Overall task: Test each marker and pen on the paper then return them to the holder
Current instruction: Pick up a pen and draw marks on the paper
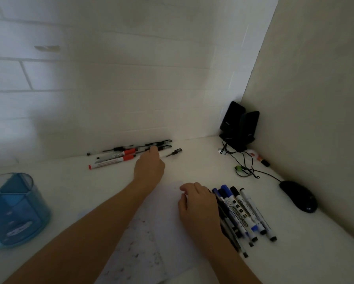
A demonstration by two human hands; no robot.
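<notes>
A row of black pens (159,144) and two red-capped markers (112,160) lies by the back wall. My left hand (149,168) reaches forward, its straight fingertips touching the black pens. A short black pen piece (174,152) lies just to the right of them. A bundle of blue and black whiteboard markers (242,214) lies on the right. My right hand (198,204) rests beside it on the paper (149,234), fingers loosely curled, holding nothing. The blue translucent holder (14,210) stands at the far left.
Two black speakers (238,126) stand in the back right corner, with tangled cables (245,170) in front. A black mouse (298,195) sits by the right wall. A small white and orange item (258,157) lies near the speakers.
</notes>
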